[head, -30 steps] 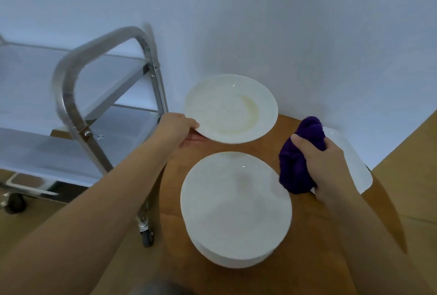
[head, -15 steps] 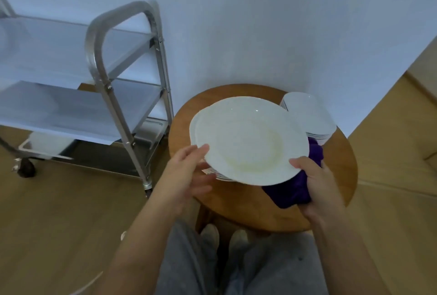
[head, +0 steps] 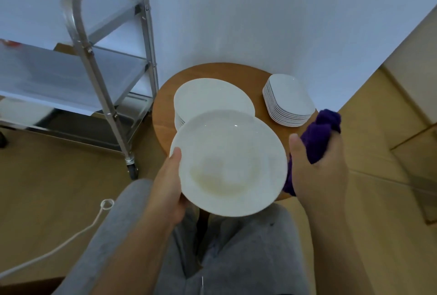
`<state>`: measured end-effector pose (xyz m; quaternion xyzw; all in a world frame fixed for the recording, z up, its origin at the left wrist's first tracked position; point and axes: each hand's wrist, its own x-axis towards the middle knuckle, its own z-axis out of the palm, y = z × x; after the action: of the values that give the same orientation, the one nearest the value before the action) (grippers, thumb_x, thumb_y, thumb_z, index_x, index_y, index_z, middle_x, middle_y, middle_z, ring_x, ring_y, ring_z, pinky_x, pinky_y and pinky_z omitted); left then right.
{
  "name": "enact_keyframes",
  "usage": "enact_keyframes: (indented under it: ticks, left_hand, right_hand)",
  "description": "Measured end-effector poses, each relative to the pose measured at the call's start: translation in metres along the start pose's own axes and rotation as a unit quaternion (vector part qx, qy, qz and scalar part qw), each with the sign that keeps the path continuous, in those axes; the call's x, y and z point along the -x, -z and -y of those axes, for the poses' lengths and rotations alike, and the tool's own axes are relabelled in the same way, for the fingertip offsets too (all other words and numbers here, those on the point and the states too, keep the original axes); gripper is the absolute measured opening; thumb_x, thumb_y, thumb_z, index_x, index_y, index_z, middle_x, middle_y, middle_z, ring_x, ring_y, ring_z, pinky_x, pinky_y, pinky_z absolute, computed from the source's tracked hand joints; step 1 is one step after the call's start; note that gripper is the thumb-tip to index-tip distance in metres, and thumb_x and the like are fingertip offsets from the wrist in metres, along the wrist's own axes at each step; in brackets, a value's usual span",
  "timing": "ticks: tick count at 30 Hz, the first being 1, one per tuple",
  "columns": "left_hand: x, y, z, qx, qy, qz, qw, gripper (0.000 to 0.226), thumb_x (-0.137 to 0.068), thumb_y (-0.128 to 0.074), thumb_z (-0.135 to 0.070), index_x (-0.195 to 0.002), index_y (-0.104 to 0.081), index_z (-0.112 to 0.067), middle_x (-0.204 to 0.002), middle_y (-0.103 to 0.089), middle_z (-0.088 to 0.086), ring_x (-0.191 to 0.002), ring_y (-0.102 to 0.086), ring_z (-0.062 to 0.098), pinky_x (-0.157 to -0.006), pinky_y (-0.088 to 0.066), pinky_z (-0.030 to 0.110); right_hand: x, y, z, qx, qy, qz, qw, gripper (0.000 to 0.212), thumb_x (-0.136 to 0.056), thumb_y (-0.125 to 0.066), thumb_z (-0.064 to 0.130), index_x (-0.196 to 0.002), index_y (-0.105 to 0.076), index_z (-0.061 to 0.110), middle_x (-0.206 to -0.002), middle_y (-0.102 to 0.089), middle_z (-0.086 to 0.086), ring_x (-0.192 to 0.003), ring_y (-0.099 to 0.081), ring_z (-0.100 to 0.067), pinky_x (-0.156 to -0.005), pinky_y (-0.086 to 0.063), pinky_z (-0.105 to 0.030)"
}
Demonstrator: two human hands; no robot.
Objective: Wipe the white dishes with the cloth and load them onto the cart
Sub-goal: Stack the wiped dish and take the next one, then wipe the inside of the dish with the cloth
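Left hand (head: 169, 183) grips the white plate (head: 230, 164) by its rim; right hand (head: 316, 174) clutches the purple cloth (head: 318, 138).

This is looking like a dish-handling corner of a restaurant or canteen back room rather than a home kitchen. A stainless-steel service cart (head: 101, 63) with tiered shelves and a caster wheel is standing against a bare pale wall (head: 260, 11). Beside it, a small round wooden table (head: 163, 115) is carrying identical white dishes in bulk: a stack of round plates (head: 212, 96) and a stack of squarish plates (head: 288, 101). Light wood-look flooring (head: 47, 188) is running underneath, with a white cord (head: 71, 240) trailing across it.
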<state>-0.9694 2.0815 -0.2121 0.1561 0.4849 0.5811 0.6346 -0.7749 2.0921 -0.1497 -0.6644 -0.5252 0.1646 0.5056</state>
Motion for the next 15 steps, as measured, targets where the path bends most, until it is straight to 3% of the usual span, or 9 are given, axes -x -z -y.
enact_keyframes:
  ticks: [2, 3, 4, 5, 7, 10, 15]
  left_hand:
    - [0.0, 0.0, 0.003, -0.01, -0.015, -0.007, 1.0, 0.03, -0.098, -0.035, -0.045, -0.111, -0.059, -0.033, -0.094, -0.074, -0.006, -0.087, -0.07, 0.016, -0.062, -0.054, 0.032]
    - [0.0, 0.0, 0.005, -0.017, -0.025, -0.005, 1.0, 0.031, -0.097, -0.035, -0.046, -0.112, -0.059, -0.033, -0.096, -0.073, -0.006, -0.089, -0.07, 0.017, -0.067, -0.055, 0.034]
    - [0.0, -0.001, 0.007, -0.023, -0.034, -0.003, 0.999, 0.033, -0.097, -0.036, -0.047, -0.116, -0.058, -0.033, -0.1, -0.073, -0.005, -0.092, -0.069, 0.018, -0.072, -0.055, 0.037]
    - [0.0, -0.002, 0.01, -0.027, -0.039, -0.004, 0.999, 0.035, -0.096, -0.036, -0.048, -0.119, -0.057, -0.032, -0.102, -0.072, -0.005, -0.092, -0.069, 0.018, -0.075, -0.055, 0.039]
    - [0.001, -0.003, 0.016, -0.027, -0.031, -0.01, 0.999, 0.037, -0.095, -0.038, -0.05, -0.12, -0.058, -0.032, -0.101, -0.072, -0.003, -0.091, -0.069, 0.019, -0.075, -0.055, 0.039]
    - [0.004, -0.002, 0.023, -0.012, 0.001, -0.022, 1.0, 0.036, -0.095, -0.037, -0.051, -0.118, -0.058, -0.033, -0.101, -0.072, -0.004, -0.093, -0.068, 0.021, -0.074, -0.054, 0.038]
    - [0.004, -0.005, 0.027, -0.043, -0.03, 0.013, 0.999, 0.028, -0.096, -0.037, -0.048, -0.108, -0.06, -0.039, -0.101, -0.072, -0.009, -0.095, -0.067, 0.016, -0.081, -0.053, 0.04]
  right_hand:
    - [0.004, -0.006, 0.011, 0.03, 0.054, 0.067, 0.996, 0.033, -0.081, -0.054, 0.043, -0.108, -0.037, 0.049, -0.093, -0.052, 0.021, -0.086, -0.053, 0.007, -0.067, -0.042, -0.019]
    - [0.008, -0.011, 0.014, 0.078, 0.058, 0.129, 0.987, 0.04, -0.082, -0.052, 0.04, -0.118, -0.035, 0.046, -0.107, -0.054, 0.015, -0.097, -0.053, 0.001, -0.076, -0.045, -0.027]
    - [0.011, -0.017, 0.014, 0.164, 0.054, 0.209, 0.963, 0.052, -0.086, -0.05, 0.037, -0.133, -0.028, 0.037, -0.128, -0.049, 0.004, -0.116, -0.049, -0.01, -0.087, -0.046, -0.035]
    - [0.013, -0.024, 0.011, 0.263, 0.042, 0.293, 0.918, 0.061, -0.092, -0.045, 0.035, -0.144, -0.015, 0.029, -0.147, -0.032, -0.005, -0.132, -0.036, -0.02, -0.1, -0.041, -0.04]
    - [0.017, -0.037, 0.003, 0.406, 0.029, 0.366, 0.837, 0.062, -0.099, -0.033, 0.031, -0.149, 0.002, 0.024, -0.158, -0.006, -0.008, -0.143, -0.013, -0.026, -0.111, -0.029, -0.041]
    - [0.02, -0.051, -0.004, 0.479, 0.042, 0.342, 0.807, 0.054, -0.102, -0.024, 0.029, -0.15, 0.0, 0.021, -0.158, -0.009, -0.008, -0.144, -0.014, -0.025, -0.111, -0.028, -0.04]
    - [0.016, -0.07, -0.008, 0.427, 0.047, 0.213, 0.877, 0.043, -0.102, -0.021, 0.029, -0.142, -0.029, 0.017, -0.147, -0.038, -0.006, -0.131, -0.039, -0.021, -0.1, -0.041, -0.038]
